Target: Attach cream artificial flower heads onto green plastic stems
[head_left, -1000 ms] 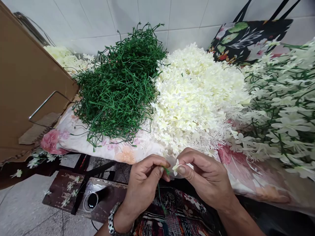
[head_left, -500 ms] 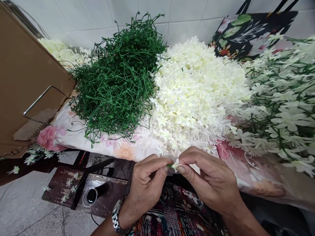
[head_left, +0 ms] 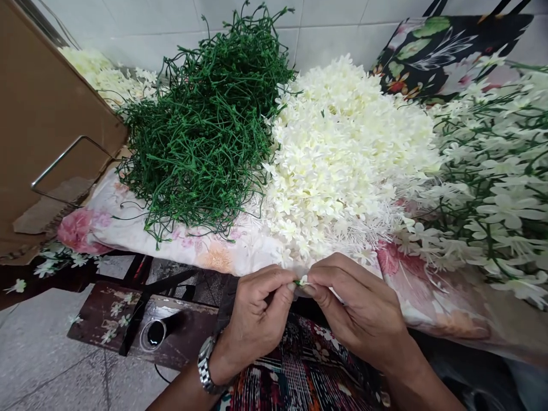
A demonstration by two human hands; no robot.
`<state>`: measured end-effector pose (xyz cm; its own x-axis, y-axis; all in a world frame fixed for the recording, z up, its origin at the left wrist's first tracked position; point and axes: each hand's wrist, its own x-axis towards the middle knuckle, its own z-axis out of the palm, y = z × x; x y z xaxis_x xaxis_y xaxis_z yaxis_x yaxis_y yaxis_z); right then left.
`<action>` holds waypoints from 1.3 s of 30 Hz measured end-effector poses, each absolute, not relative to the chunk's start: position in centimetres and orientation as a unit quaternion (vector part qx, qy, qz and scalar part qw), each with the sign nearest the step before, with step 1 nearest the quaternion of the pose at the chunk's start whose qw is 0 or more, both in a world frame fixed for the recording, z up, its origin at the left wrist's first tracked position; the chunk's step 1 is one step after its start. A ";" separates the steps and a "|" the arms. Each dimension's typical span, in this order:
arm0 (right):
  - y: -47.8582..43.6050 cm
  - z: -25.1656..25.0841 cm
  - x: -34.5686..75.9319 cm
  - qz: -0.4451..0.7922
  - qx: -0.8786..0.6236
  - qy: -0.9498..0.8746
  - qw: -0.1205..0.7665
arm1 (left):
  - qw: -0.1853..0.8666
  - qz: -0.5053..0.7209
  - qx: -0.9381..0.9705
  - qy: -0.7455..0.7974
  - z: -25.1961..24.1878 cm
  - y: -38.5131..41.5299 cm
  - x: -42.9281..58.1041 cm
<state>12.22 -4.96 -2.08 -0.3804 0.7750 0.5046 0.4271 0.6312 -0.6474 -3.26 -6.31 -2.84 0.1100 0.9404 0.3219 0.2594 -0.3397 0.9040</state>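
My left hand (head_left: 257, 317) pinches a thin green stem between thumb and forefinger; a metal watch sits on its wrist. My right hand (head_left: 359, 311) pinches a small white flower head (head_left: 303, 280) against the stem's tip, fingertips of both hands nearly touching. Just beyond them lies a big heap of loose white flower heads (head_left: 342, 154) on a floral cloth (head_left: 214, 254). Left of that heap is a tangled pile of green stems (head_left: 205, 125).
Finished sprigs with white blossoms (head_left: 492, 182) are piled at the right. A brown cardboard box (head_left: 38, 131) with a wire handle stands at the left. A dark floral bag (head_left: 440, 51) leans on the tiled wall. A low wooden stool (head_left: 128, 325) sits on the floor.
My hands have closed together, pushing the flower head further onto the stem tip, so less of the flower shows. The view has shifted slightly.
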 end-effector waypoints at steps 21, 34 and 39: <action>-4.1 -3.0 11.8 0.223 -0.389 -0.783 0.432 | 0.570 0.451 0.491 0.481 -3.4 -5.7 -3.3; -4.3 -2.3 13.2 0.238 -0.391 -0.786 0.415 | 0.575 0.467 0.492 0.458 -3.1 -5.7 -3.3; -4.5 -2.3 13.1 0.162 -0.372 -0.812 0.420 | 0.540 0.464 0.528 0.464 -3.0 -5.7 -3.3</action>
<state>13.13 -4.53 -2.30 -0.3695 0.7402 0.5617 0.4686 0.6705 -0.5752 -3.27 -5.66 -2.97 0.1398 0.9901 -0.0107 -0.0106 0.0123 0.9999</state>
